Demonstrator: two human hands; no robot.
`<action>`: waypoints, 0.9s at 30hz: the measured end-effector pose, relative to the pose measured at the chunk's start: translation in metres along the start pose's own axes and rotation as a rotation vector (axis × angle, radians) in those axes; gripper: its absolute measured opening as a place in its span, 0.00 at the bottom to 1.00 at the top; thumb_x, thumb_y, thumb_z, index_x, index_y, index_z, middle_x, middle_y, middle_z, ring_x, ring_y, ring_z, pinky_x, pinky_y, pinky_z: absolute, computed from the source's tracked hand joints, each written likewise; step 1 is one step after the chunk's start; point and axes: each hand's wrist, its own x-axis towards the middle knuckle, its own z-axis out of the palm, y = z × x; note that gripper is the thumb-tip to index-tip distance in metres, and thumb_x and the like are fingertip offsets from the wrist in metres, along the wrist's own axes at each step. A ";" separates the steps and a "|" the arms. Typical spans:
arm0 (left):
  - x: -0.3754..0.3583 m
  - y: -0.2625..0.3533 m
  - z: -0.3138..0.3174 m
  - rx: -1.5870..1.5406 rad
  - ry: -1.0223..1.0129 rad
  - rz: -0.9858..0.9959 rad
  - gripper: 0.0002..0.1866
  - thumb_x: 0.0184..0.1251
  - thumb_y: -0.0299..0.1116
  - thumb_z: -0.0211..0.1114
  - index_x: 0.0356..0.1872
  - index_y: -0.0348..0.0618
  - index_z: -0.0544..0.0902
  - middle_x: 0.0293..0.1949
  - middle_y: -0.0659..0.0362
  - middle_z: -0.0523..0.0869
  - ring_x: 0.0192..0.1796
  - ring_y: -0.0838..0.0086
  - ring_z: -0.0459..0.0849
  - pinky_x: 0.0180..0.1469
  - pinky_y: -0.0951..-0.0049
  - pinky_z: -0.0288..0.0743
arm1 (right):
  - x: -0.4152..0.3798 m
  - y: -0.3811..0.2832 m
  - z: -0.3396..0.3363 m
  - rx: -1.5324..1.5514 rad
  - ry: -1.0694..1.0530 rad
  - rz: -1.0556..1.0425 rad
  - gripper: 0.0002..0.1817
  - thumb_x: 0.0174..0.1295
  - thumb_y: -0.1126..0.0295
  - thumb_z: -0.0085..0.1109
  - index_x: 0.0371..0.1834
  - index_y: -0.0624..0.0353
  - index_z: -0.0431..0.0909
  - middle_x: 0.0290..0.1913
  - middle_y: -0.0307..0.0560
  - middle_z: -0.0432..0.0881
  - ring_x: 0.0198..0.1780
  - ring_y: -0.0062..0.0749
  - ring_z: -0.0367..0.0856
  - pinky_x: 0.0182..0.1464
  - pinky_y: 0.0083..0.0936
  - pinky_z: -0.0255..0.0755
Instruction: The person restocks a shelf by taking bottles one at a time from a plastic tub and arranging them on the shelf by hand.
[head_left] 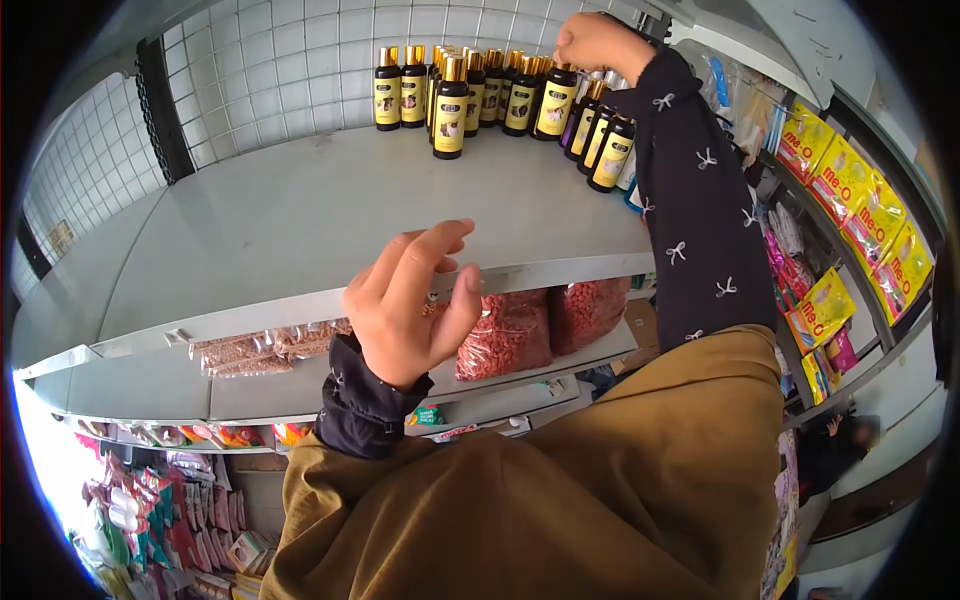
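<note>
My right hand [603, 47] reaches to the back right of the grey shelf [330, 205]. Its fingers are closed around the top of a dark bottle with a yellow label [554, 108], and they hide its cap. Similar gold-capped bottles [519, 104] stand upright in a cluster to its left, with one bottle [450, 112] set forward of the others. More yellow-labelled bottles [611, 155] line up at the right, below my right wrist. My left hand [412, 300] hovers at the shelf's front edge, fingers loosely bent and apart, holding nothing.
A wire grid [270, 75] backs the shelf. On the shelf below lie clear bags of reddish pellets [505, 335] and brown packs [265, 350]. Yellow me-O pouches [845, 185] hang at the right. Another person [835, 455] is far off at lower right.
</note>
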 end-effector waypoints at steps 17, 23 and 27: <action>-0.005 -0.010 0.000 0.128 0.016 0.133 0.11 0.47 0.26 0.66 0.36 0.43 0.83 0.22 0.63 0.79 0.21 0.74 0.78 0.21 0.76 0.70 | 0.030 0.017 0.034 -0.292 -0.251 0.055 0.11 0.47 0.69 0.64 0.31 0.65 0.85 0.24 0.59 0.79 0.24 0.45 0.79 0.29 0.37 0.74; -0.004 -0.009 -0.001 0.090 0.012 0.136 0.09 0.45 0.21 0.65 0.32 0.41 0.83 0.22 0.61 0.80 0.19 0.72 0.78 0.21 0.76 0.70 | 0.030 0.004 0.031 -0.286 -0.167 0.228 0.11 0.45 0.70 0.65 0.29 0.67 0.84 0.26 0.63 0.80 0.24 0.47 0.80 0.28 0.39 0.74; -0.007 -0.012 0.001 0.102 0.032 0.151 0.08 0.45 0.26 0.66 0.30 0.43 0.82 0.22 0.63 0.79 0.21 0.75 0.78 0.21 0.77 0.70 | 0.021 -0.013 0.026 -0.267 -0.127 0.319 0.07 0.47 0.77 0.60 0.28 0.71 0.81 0.17 0.48 0.76 0.16 0.29 0.76 0.17 0.25 0.70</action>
